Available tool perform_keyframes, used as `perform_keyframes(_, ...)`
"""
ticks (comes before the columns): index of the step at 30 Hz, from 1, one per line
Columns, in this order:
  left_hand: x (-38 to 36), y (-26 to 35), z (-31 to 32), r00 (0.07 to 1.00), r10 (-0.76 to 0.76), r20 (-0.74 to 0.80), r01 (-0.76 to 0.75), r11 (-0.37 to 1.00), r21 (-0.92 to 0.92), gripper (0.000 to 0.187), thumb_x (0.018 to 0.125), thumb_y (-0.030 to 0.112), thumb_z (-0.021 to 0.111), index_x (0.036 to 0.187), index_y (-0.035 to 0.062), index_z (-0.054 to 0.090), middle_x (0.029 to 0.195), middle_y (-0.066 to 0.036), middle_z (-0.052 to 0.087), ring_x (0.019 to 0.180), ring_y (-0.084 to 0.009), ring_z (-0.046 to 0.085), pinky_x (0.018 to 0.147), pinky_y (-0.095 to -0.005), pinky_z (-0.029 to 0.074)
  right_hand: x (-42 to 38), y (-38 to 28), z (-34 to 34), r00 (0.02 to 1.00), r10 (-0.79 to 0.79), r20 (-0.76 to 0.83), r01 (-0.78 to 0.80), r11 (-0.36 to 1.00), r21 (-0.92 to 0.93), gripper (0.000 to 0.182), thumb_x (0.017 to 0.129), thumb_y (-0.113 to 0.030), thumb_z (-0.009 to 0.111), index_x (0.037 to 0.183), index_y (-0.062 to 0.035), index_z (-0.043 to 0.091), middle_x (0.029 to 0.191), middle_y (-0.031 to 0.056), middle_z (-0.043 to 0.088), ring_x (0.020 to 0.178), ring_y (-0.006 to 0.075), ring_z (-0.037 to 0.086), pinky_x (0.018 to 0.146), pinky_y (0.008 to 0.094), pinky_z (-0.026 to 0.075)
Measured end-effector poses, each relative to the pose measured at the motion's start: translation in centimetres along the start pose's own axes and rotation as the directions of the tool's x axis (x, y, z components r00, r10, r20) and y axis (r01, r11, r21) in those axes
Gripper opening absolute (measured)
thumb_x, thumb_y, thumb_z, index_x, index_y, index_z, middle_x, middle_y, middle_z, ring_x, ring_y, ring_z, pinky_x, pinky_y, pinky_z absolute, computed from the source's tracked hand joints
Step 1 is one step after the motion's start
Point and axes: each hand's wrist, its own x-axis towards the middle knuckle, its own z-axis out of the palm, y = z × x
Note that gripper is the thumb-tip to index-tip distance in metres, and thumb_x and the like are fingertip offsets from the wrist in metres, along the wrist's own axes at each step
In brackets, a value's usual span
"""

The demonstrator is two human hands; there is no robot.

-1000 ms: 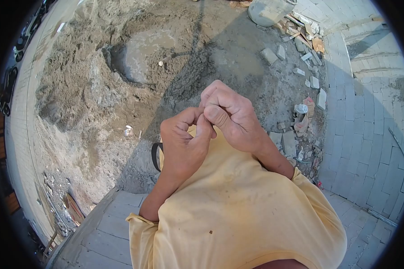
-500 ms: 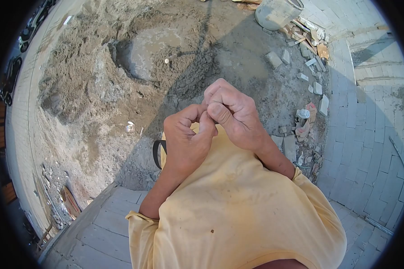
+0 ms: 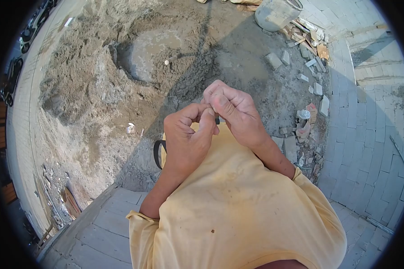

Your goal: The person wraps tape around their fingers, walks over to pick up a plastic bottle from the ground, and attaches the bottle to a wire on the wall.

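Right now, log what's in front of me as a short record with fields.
Left hand: finger and thumb pinched
Right hand: fingers curled, fingertips meeting the left's
Held: anything there is hidden or too small to tell
Ground: murky pool beside wet, sandy mound
Upper right: round container, blocks
Light: sun and shadow

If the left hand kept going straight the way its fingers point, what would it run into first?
The person's bare right hand: its fingertips meet or nearly meet those of the left hand. Whether they actually touch is hard to judge from this one view.
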Motion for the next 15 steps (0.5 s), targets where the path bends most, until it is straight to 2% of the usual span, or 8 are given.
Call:
perform_keyframes(3, -0.3, 0.2, 0.1, 1.000, -0.003, 0.010, 0.003, 1.000, 0.012, 0.021, 0.108, 0.008, 0.064, 0.098, -0.0042, 0.079, 0.076, -0.001, 0.073, 0.072, -0.0053, 0.062, 0.067, -0.0255, 0.047, -0.3, -0.2, -0.1, 1.000, -0.015, -0.004, 0.015, 0.999, -0.051, 0.031, 0.118, -0.024, 0.056, 0.097, -0.0009, 0.059, 0.109, 0.0029, 0.053, 0.092, 0.0090, 0.052, 0.083, 0.0269, 0.049)
perform_keyframes(5, -0.4, 0.2, 0.0, 0.999, -0.036, 0.031, 0.034, 0.998, 0.052, 0.022, 0.108, 0.008, 0.064, 0.096, -0.0040, 0.079, 0.076, -0.001, 0.073, 0.071, -0.0059, 0.063, 0.067, -0.0256, 0.048, -0.4, -0.4, -0.4, 0.996, -0.086, 0.026, 0.090, 0.974, -0.206, 0.028, 0.117, -0.021, 0.056, 0.098, -0.0004, 0.059, 0.106, 0.0038, 0.052, 0.091, 0.0109, 0.052, 0.081, 0.0285, 0.049)
perform_keyframes(6, -0.3, 0.1, 0.0, 1.000, -0.011, 0.021, 0.010, 0.998, 0.064, 0.022, 0.108, 0.008, 0.064, 0.096, -0.0040, 0.079, 0.076, -0.001, 0.073, 0.071, -0.0059, 0.063, 0.067, -0.0256, 0.048, -0.4, -0.6, -0.5, 0.993, -0.110, 0.042, 0.117, 0.972, -0.204, 0.028, 0.117, -0.021, 0.056, 0.098, -0.0004, 0.059, 0.106, 0.0038, 0.052, 0.091, 0.0109, 0.052, 0.081, 0.0285, 0.049)
perform_keyframes(8, -0.2, -0.4, 0.2, 0.998, 0.011, 0.056, -0.017, 0.995, 0.103, 0.023, 0.107, 0.008, 0.064, 0.093, -0.0036, 0.077, 0.073, -0.004, 0.073, 0.070, -0.0067, 0.063, 0.065, -0.0276, 0.049, -0.7, -0.8, -0.4, 0.993, -0.122, 0.001, 0.110, 0.891, -0.440, 0.025, 0.115, -0.016, 0.058, 0.096, -0.0006, 0.058, 0.102, 0.0060, 0.052, 0.088, 0.0143, 0.053, 0.078, 0.0311, 0.049)
perform_keyframes(9, -0.1, -0.5, 0.0, 0.999, 0.041, 0.030, -0.045, 0.991, 0.127, 0.023, 0.107, 0.008, 0.064, 0.093, -0.0036, 0.077, 0.073, -0.004, 0.073, 0.070, -0.0067, 0.063, 0.065, -0.0276, 0.049, -0.7, -1.0, -0.4, 0.988, -0.152, 0.034, 0.152, 0.892, -0.426, 0.025, 0.115, -0.016, 0.058, 0.096, -0.0006, 0.058, 0.102, 0.0060, 0.052, 0.088, 0.0143, 0.053, 0.078, 0.0311, 0.049)
perform_keyframes(11, 0.1, -0.9, 0.0, 0.994, 0.068, 0.091, -0.089, 0.961, 0.262, 0.021, 0.105, 0.006, 0.063, 0.090, -0.0034, 0.075, 0.071, -0.009, 0.074, 0.066, -0.0120, 0.068, 0.062, -0.0334, 0.052, -1.1, -1.2, -0.6, 0.997, -0.083, -0.007, 0.069, 0.870, -0.488, 0.021, 0.112, -0.012, 0.059, 0.094, -0.0015, 0.056, 0.099, 0.0080, 0.052, 0.085, 0.0175, 0.053, 0.075, 0.0337, 0.049)
perform_keyframes(12, 0.2, -1.2, 0.0, 0.994, 0.085, 0.071, -0.102, 0.956, 0.276, 0.021, 0.105, 0.006, 0.063, 0.090, -0.0034, 0.075, 0.071, -0.009, 0.074, 0.066, -0.0120, 0.068, 0.062, -0.0334, 0.052, -1.1, -1.3, -0.5, 0.995, -0.100, 0.017, 0.096, 0.871, -0.482, 0.021, 0.112, -0.012, 0.059, 0.094, -0.0015, 0.056, 0.099, 0.0080, 0.052, 0.085, 0.0175, 0.053, 0.075, 0.0337, 0.049)
perform_keyframes(15, 0.5, -2.1, 0.5, 0.984, 0.152, 0.090, -0.175, 0.905, 0.388, 0.018, 0.101, 0.004, 0.063, 0.087, -0.0034, 0.072, 0.071, -0.016, 0.073, 0.062, -0.0256, 0.074, 0.061, -0.0404, 0.056, -1.2, -1.5, -0.2, 0.994, -0.106, -0.013, 0.081, 0.833, -0.547, 0.020, 0.111, -0.008, 0.060, 0.092, -0.0019, 0.054, 0.096, 0.0088, 0.052, 0.082, 0.0186, 0.053, 0.073, 0.0347, 0.049)
